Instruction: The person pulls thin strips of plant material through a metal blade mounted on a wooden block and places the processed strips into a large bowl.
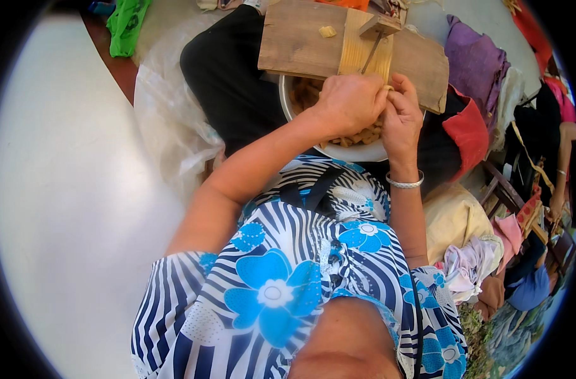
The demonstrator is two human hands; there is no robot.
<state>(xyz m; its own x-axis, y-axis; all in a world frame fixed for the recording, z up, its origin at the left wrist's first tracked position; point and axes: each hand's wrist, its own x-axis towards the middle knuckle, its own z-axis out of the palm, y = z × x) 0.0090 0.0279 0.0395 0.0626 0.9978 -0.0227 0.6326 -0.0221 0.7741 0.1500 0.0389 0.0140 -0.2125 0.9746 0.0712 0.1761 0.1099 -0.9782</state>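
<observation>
In the head view, a broad, smooth, pale floor (73,221) spreads along the left, while bundled cloths, among them a crumpled purple cloth (476,60), crowd the right side. A flat brown wooden board (300,38) lies crosswise at the far side, its near edge over the far part of a round white bowl (288,104); a lighter yellowish wooden strip (354,47) crosses the board, with a thin dark metal rod (371,55) slanting above it. The bowl holds many small brown chunks (357,137), seen in gaps around the hands. The left hand (353,101) is just beyond the strip's near end, fingers curled; I cannot tell what they grip. The right hand (402,119), close beside it, pinches a small pale-yellow piece (388,88) between bent fingertips, above the bowl's right part near the board's edge.
</observation>
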